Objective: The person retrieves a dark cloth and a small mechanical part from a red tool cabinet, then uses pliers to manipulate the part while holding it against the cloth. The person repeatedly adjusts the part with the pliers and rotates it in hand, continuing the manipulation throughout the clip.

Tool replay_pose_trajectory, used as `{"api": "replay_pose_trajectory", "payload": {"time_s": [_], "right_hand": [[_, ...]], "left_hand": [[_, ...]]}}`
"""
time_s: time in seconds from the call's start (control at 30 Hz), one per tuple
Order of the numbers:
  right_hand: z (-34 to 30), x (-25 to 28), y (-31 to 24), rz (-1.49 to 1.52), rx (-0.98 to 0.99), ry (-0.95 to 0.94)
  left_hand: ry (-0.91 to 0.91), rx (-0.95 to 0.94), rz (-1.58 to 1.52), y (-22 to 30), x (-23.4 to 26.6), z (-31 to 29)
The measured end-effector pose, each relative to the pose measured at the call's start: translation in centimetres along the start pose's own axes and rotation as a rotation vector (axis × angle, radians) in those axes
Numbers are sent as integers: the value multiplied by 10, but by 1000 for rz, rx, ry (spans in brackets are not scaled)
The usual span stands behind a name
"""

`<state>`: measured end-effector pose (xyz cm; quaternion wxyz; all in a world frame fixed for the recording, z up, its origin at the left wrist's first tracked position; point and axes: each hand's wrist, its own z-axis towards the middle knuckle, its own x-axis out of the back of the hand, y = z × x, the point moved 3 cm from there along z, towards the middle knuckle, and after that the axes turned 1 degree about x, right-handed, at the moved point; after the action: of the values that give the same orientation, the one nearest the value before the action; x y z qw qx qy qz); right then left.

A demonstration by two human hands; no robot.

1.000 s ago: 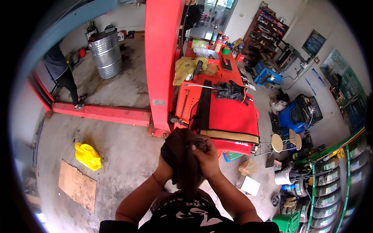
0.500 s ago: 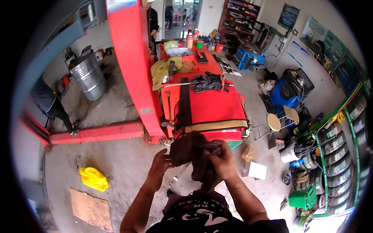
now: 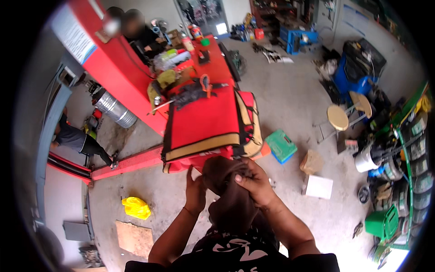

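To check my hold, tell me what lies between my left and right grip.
The dark brown cloth lies between the left grip and the right grip, pinched by the latter; the head view shows this.

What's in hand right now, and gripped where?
A dark brown cloth, gripped at its bunched upper right side by the right hand, thumb on top. The left hand is at the cloth's left edge; whether it grips can't be told.
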<state>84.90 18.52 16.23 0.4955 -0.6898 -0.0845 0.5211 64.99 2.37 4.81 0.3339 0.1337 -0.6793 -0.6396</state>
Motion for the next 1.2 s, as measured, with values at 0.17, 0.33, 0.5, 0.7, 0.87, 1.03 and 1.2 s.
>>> {"api": "replay_pose_trajectory", "payload": {"time_s": [0.17, 0.33, 0.5, 0.7, 0.87, 1.03, 1.2], "right_hand": [[-10, 51, -26, -27, -47, -69], [-2, 68, -40, -86, 8, -155], [1, 66, -39, -82, -138, -242], [-3, 97, -61, -4, -65, -125], [-25, 100, -83, -286, 183, -91], [-43, 66, -70, -820, 460, 172], [-55, 49, -83, -1204, 588, 150]], "left_hand": [[327, 86, -338, 62, -46, 1], [331, 247, -166, 46, -44, -30], [-184, 231, -257, 108, -133, -15], [-354, 529, -1274, 137, -141, 1], [-464, -111, -81, 156, -134, -3], [-345, -417, 246, 163, -147, -5], [-344, -526, 11, 205, -158, 9]]}}
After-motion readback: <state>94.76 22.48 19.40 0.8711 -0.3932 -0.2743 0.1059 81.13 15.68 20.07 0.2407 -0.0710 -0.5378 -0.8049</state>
